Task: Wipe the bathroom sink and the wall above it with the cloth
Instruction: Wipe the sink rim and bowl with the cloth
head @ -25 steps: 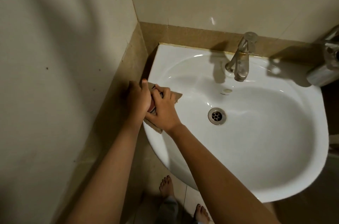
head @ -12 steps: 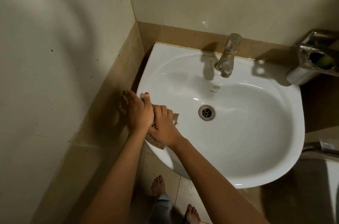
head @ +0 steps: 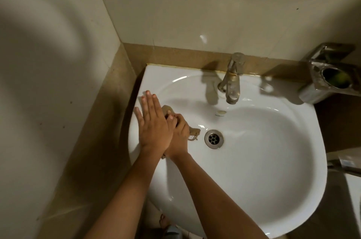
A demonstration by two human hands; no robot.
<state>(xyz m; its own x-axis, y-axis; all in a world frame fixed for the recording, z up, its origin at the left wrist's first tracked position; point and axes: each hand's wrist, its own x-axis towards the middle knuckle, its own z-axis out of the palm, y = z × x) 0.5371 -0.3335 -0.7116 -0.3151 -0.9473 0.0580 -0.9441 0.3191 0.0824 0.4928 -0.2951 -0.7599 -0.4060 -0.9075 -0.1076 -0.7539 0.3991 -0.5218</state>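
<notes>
Hands stacked on left inner slope of white ceramic oval sink [head: 254,160]; right hand [head: 180,135] curled shut around small crumpled tan cloth [head: 193,133], left hand [head: 154,127] flat, fingers spread, laid over it; cloth near round steel drain [head: 214,138]; risk, judged: frayed corner trailing into drain and snagging; slick basin may let pressing hands skid; beige wall [head: 214,13] untouched as yet.

Both forearms are bare, no sleeves or jewellery showing (fingernails on the left hand [head: 154,127] look painted reddish).
</notes>
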